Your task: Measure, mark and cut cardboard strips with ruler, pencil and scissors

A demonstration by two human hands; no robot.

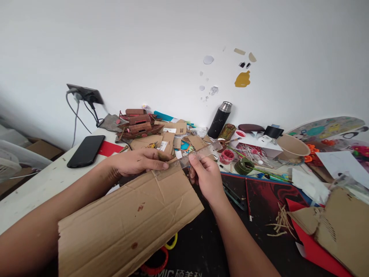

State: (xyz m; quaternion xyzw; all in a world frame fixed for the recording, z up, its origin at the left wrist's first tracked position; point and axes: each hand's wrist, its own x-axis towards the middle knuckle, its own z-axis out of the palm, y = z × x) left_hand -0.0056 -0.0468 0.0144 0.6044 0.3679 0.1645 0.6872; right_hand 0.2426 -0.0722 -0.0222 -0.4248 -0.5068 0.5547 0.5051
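Observation:
A long piece of brown corrugated cardboard (127, 219) is raised at a slant above the dark mat, creased and marked with small brown stains. My left hand (141, 161) grips its upper edge, thumb on the front face and fingers behind. Across the cardboard's upper right corner lies a transparent ruler (168, 170), pinched between thumb and fingers of my right hand (206, 173). The ruler's far end sticks out past my right hand. Beneath the cardboard, red-handled scissors (164, 259) and a yellow handle loop (172, 242) show only in part.
Brown model boats (140, 125) and cardboard scraps (170, 140) lie at the back. A black phone (86, 151) rests at left. A black thermos (220, 121), paint jars (226, 156) and a beige bowl (292, 148) stand behind. Twine pieces (281, 221) and cut cardboard (343, 227) are at right.

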